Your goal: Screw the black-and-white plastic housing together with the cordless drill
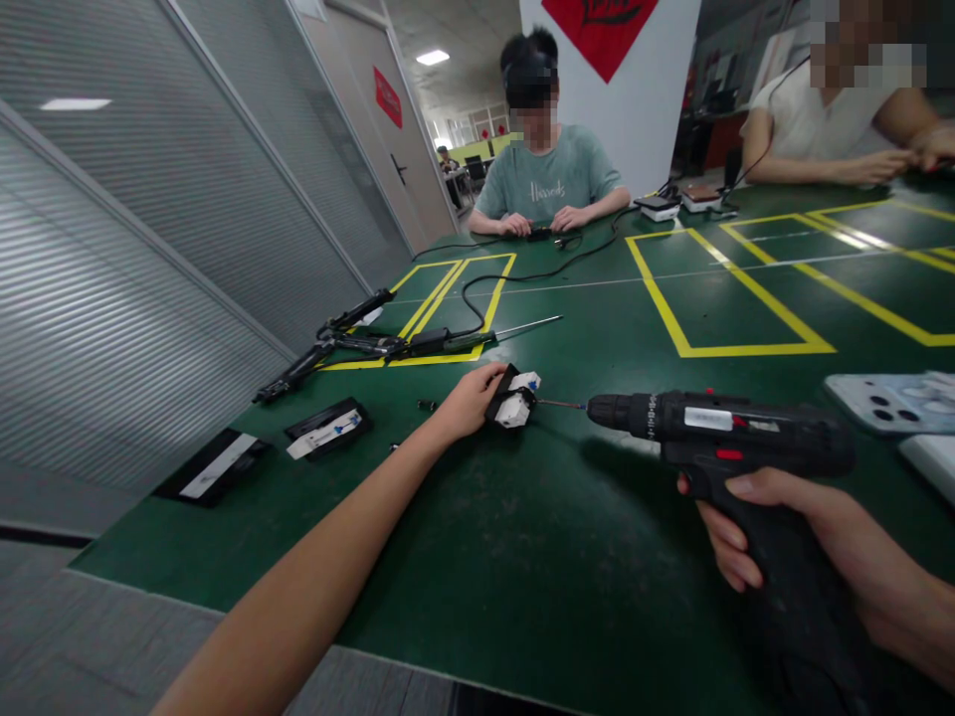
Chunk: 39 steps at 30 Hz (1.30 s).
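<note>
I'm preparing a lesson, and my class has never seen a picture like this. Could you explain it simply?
A head-worn camera looks forward and down at the wearer's bare hands. The right hand grips a black power drill with red details; its thin bit points at the small black-and-white part held in the left hand. On the green tabletop lie two flat black pieces with white strips, besides yellow rectangular outlines. Other people sit beyond.
</note>
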### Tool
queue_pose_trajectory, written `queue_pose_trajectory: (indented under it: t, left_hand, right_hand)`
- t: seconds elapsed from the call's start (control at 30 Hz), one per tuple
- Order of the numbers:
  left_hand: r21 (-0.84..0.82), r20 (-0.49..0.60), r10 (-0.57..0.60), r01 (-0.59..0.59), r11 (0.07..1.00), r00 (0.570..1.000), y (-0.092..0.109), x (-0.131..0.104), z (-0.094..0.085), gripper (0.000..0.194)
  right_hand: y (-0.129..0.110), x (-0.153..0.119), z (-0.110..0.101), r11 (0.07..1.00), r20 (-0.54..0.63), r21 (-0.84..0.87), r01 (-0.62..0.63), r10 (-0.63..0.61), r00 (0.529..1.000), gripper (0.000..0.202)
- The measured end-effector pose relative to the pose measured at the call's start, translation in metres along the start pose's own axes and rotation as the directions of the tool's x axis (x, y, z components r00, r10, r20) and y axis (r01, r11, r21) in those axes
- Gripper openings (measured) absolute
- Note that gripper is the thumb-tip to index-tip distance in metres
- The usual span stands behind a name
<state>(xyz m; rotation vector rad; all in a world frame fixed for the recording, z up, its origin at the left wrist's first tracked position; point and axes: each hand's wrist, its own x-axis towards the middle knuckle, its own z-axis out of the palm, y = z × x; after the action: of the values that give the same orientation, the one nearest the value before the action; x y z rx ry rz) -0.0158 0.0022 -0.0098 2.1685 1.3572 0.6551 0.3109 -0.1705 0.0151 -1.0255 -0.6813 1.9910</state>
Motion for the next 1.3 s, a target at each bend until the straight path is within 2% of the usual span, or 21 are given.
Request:
queue_pose_trajectory:
  t: [0.57, 0.8, 0.97, 1.1, 1.3]
  left_hand:
    - [-0.022, 0.002, -0.004, 0.004, 1.000, 1.000, -0.0013, -0.0002, 0.0015, 0.034]
    - [-0.030, 0.028, 0.012, -0.011, 0.999, 1.000, 0.0050, 0.0005, -0.0024, 0.038]
    - [-0.094, 0.045, 0.013, -0.008, 0.996, 0.999, 0.0015, 0.0026, 0.0001, 0.038]
    - [-0.120, 0.072, 0.020, -0.011, 0.993, 0.997, -0.0012, 0.0036, 0.0021, 0.038]
    - [-0.110, 0.081, 0.020, -0.011, 0.994, 0.997, -0.0018, 0.0054, 0.0013, 0.035]
  right_hand:
    - [-0.0005, 0.0022, 0.0009, 1.000, 0.015, -0.016, -0.007, 0.007, 1.000, 0.027]
    - [-0.0009, -0.0037, -0.0031, 0.994, 0.015, -0.106, -0.007, 0.008, 1.000, 0.028]
    - [0.0003, -0.0070, -0.0057, 0.984, 0.007, -0.177, 0.026, -0.025, 1.000, 0.027]
    - [-0.0005, -0.0066, -0.0043, 0.987, 0.008, -0.162, 0.012, -0.011, 1.000, 0.026]
    - [-0.0021, -0.0031, -0.0030, 0.998, 0.048, -0.054, -0.018, 0.021, 0.999, 0.029]
